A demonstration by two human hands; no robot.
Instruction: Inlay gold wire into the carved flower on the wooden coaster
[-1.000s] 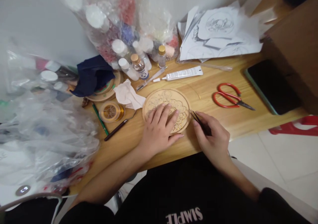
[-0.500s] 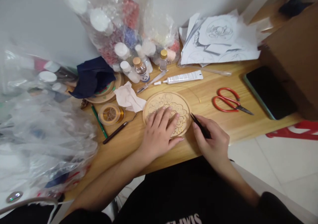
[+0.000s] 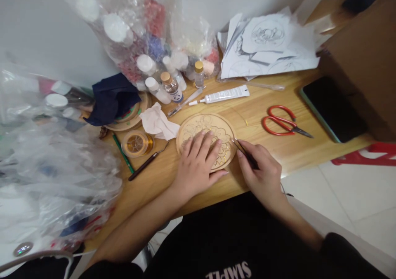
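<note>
Currently, left hand [image 3: 198, 163] spreading flat over round wooden plaque [image 3: 213, 123], right hand [image 3: 262, 167] pinching dark tweezers [image 3: 244, 150].
Left to right: gold-toned spool [image 3: 137, 143] sitting near dark-handled hook tool [image 3: 147, 165]; plaque lying on the table [image 3: 260, 101], mid-front; tweezers pointing at its right rim, contact unclear; red-handled scissors [image 3: 293, 128] lying farther right.

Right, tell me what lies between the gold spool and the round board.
In the head view, the bent tip of the dark-handled tool and the lower corner of the crumpled tissue lie between spool and board.
</note>
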